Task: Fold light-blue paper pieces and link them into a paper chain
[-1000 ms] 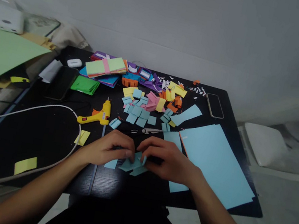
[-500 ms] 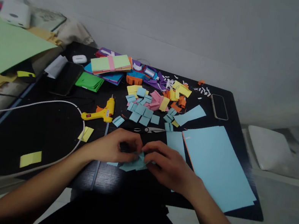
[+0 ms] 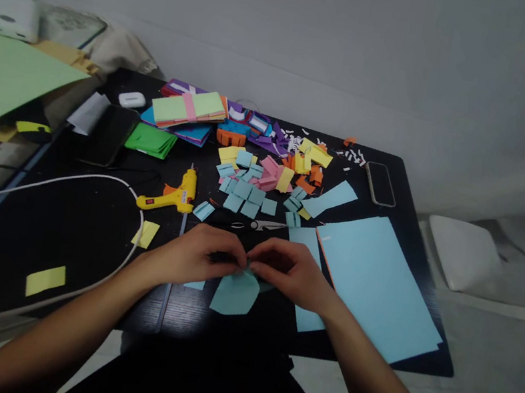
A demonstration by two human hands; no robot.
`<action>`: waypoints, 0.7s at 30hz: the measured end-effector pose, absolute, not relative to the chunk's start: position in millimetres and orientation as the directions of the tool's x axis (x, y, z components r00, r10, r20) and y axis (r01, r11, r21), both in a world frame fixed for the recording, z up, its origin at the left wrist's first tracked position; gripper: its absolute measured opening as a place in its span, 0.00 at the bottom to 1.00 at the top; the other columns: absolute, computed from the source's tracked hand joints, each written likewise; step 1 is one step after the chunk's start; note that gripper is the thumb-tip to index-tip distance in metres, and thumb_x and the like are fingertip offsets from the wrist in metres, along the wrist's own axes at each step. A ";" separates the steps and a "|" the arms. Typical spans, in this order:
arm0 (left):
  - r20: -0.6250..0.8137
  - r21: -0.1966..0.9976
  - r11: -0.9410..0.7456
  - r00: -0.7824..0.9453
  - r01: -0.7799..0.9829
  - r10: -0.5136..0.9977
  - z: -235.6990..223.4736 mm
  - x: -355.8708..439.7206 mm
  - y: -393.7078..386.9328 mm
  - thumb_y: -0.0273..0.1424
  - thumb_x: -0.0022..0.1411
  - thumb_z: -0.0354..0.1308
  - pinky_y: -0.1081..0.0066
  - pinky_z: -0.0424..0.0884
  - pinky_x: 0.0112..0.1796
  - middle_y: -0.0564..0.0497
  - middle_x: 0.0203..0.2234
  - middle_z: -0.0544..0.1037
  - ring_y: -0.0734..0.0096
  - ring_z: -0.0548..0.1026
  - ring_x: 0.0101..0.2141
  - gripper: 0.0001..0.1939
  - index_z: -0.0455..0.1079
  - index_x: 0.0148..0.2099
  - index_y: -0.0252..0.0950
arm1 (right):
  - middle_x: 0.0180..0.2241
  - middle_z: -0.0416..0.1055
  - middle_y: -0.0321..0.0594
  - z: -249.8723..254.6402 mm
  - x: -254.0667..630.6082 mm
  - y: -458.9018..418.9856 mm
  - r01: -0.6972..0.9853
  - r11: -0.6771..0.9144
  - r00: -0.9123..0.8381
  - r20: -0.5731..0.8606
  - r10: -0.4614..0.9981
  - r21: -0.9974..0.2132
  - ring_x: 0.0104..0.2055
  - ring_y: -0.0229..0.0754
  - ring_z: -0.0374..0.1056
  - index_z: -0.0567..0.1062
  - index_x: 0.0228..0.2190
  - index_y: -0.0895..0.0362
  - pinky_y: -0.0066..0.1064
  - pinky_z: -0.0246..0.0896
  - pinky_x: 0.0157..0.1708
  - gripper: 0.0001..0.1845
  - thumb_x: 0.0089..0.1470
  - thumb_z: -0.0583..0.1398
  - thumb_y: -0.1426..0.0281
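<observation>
Between my two hands is a light blue piece of paper point(image 3: 235, 295), hanging down toward me over the black table point(image 3: 105, 223). My left hand point(image 3: 204, 254) pinches its top edge between thumb and fingers. From the other side, my right hand point(image 3: 287, 270) pinches the same edge, its fingertips touching those of the left. Just beyond the hands lie scissors point(image 3: 265, 225) and a cluster of small folded blue paper pieces point(image 3: 245, 195). A blue slip point(image 3: 195, 284) lies partly under my left wrist.
A yellow glue gun point(image 3: 174, 194) and a looping white cable point(image 3: 130, 254) are on the left. Large blue sheets point(image 3: 379, 285) cover the right side, below a phone point(image 3: 380, 184). Stacked coloured paper point(image 3: 189, 110) and paper scraps fill the back.
The blue paper has turned and now hangs as one broad flap below my fingertips. My right hand's fingers have drawn into a pinch at its top. The camera view has shifted slightly.
</observation>
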State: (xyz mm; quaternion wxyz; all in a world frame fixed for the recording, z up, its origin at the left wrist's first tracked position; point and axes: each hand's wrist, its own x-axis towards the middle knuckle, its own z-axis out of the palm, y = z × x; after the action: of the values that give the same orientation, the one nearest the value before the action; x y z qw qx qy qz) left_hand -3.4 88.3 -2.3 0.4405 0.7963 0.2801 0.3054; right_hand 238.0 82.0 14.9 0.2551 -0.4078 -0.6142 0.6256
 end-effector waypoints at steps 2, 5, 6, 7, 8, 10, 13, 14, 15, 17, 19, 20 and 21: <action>0.255 0.862 -0.474 0.656 0.180 0.711 -2.5 -3.2 88.3 0.26 0.67 0.63 0.76 0.75 0.37 0.52 0.34 0.84 0.73 0.82 0.34 0.03 0.78 0.41 0.37 | 0.32 0.79 0.37 12.7 237.8 82.9 0.171 -0.133 -0.536 -0.205 0.819 -0.976 0.32 0.36 0.73 0.82 0.39 0.56 0.27 0.68 0.32 0.09 0.57 0.70 0.66; 0.255 0.857 -0.481 0.662 0.183 0.705 -3.7 -3.3 88.1 0.26 0.67 0.64 0.77 0.74 0.37 0.52 0.34 0.84 0.74 0.82 0.34 0.03 0.78 0.42 0.38 | 0.32 0.80 0.37 11.1 237.6 82.9 0.154 -0.158 -0.533 -0.217 0.818 -0.975 0.32 0.36 0.73 0.83 0.39 0.57 0.28 0.68 0.32 0.09 0.56 0.70 0.66; 0.248 0.857 -0.480 0.666 0.188 0.703 -4.1 -3.3 88.1 0.26 0.68 0.64 0.77 0.74 0.37 0.53 0.34 0.84 0.75 0.82 0.34 0.03 0.78 0.42 0.38 | 0.32 0.80 0.37 10.9 237.6 82.8 0.150 -0.168 -0.529 -0.223 0.819 -0.974 0.31 0.36 0.73 0.83 0.38 0.57 0.28 0.67 0.32 0.10 0.56 0.70 0.65; 0.243 0.856 -0.480 0.670 0.193 0.702 -4.5 -3.5 88.0 0.26 0.68 0.64 0.77 0.74 0.37 0.53 0.34 0.84 0.75 0.82 0.34 0.03 0.78 0.43 0.38 | 0.31 0.80 0.37 10.8 237.7 82.7 0.150 -0.175 -0.525 -0.229 0.820 -0.973 0.31 0.36 0.73 0.84 0.38 0.57 0.28 0.67 0.31 0.10 0.56 0.70 0.65; 0.239 0.853 -0.481 0.672 0.199 0.701 -4.9 -3.6 87.9 0.27 0.69 0.64 0.78 0.74 0.38 0.53 0.34 0.84 0.75 0.82 0.34 0.03 0.78 0.43 0.38 | 0.31 0.81 0.38 10.6 237.8 82.5 0.151 -0.178 -0.520 -0.232 0.822 -0.972 0.31 0.36 0.73 0.84 0.38 0.57 0.28 0.67 0.31 0.09 0.56 0.70 0.65; 0.233 0.849 -0.483 0.669 0.215 0.706 -5.6 -3.8 87.8 0.28 0.70 0.62 0.77 0.74 0.38 0.53 0.34 0.84 0.75 0.82 0.34 0.03 0.78 0.44 0.38 | 0.31 0.81 0.38 9.7 238.1 82.3 0.164 -0.174 -0.508 -0.234 0.829 -0.971 0.31 0.36 0.73 0.84 0.38 0.57 0.28 0.67 0.31 0.09 0.56 0.70 0.65; 0.220 0.844 -0.478 0.657 0.242 0.721 -6.6 -3.5 87.5 0.29 0.72 0.60 0.76 0.74 0.37 0.52 0.34 0.84 0.74 0.81 0.34 0.04 0.78 0.44 0.38 | 0.32 0.82 0.38 7.5 238.6 82.1 0.187 -0.144 -0.487 -0.219 0.845 -0.972 0.31 0.37 0.73 0.85 0.38 0.56 0.28 0.67 0.31 0.08 0.57 0.69 0.66; 0.214 0.843 -0.475 0.653 0.252 0.726 -7.0 -3.2 87.3 0.29 0.72 0.60 0.77 0.74 0.36 0.52 0.34 0.84 0.74 0.81 0.33 0.05 0.78 0.45 0.38 | 0.33 0.82 0.38 6.7 238.7 82.0 0.192 -0.135 -0.482 -0.213 0.850 -0.972 0.31 0.37 0.74 0.84 0.38 0.56 0.28 0.67 0.31 0.08 0.57 0.69 0.66; 0.209 0.842 -0.472 0.648 0.261 0.732 -7.4 -2.8 87.0 0.29 0.72 0.60 0.77 0.74 0.36 0.52 0.34 0.84 0.75 0.81 0.33 0.04 0.77 0.45 0.38 | 0.33 0.82 0.38 6.0 238.7 81.9 0.195 -0.127 -0.480 -0.207 0.853 -0.973 0.32 0.37 0.74 0.84 0.38 0.56 0.29 0.68 0.32 0.08 0.57 0.69 0.66; 0.196 0.843 -0.459 0.635 0.281 0.748 -8.2 -1.8 86.6 0.30 0.71 0.61 0.77 0.73 0.35 0.52 0.34 0.84 0.75 0.81 0.32 0.04 0.77 0.45 0.38 | 0.35 0.82 0.39 5.3 238.7 81.6 0.193 -0.118 -0.478 -0.199 0.856 -0.974 0.35 0.39 0.76 0.84 0.39 0.56 0.30 0.71 0.35 0.07 0.58 0.68 0.67; 0.179 0.850 -0.437 0.621 0.293 0.763 -8.6 -0.7 86.4 0.30 0.71 0.61 0.77 0.73 0.35 0.53 0.33 0.83 0.75 0.80 0.31 0.04 0.77 0.44 0.38 | 0.36 0.82 0.39 6.0 238.7 81.1 0.197 -0.123 -0.485 -0.206 0.850 -0.973 0.36 0.39 0.77 0.83 0.39 0.56 0.31 0.73 0.37 0.07 0.58 0.67 0.68; 0.164 0.860 -0.416 0.614 0.294 0.772 -8.6 -0.2 86.4 0.31 0.71 0.62 0.76 0.73 0.34 0.53 0.32 0.83 0.75 0.80 0.31 0.04 0.77 0.44 0.38 | 0.36 0.82 0.39 6.9 238.9 80.7 0.201 -0.123 -0.490 -0.208 0.847 -0.972 0.36 0.39 0.77 0.83 0.40 0.56 0.32 0.74 0.37 0.07 0.59 0.67 0.69; 0.143 0.875 -0.386 0.607 0.292 0.782 -8.3 0.3 86.5 0.31 0.70 0.62 0.76 0.73 0.35 0.54 0.32 0.83 0.75 0.80 0.31 0.04 0.77 0.43 0.38 | 0.36 0.82 0.39 8.2 239.1 80.3 0.205 -0.119 -0.495 -0.207 0.844 -0.972 0.36 0.39 0.78 0.82 0.41 0.56 0.32 0.74 0.38 0.07 0.59 0.67 0.70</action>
State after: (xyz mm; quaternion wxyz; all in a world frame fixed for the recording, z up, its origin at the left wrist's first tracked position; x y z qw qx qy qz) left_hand 0.3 86.5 -8.3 0.4353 0.7835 0.3428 0.2814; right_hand 239.1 80.3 8.2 0.2609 -0.4293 -0.6104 0.6124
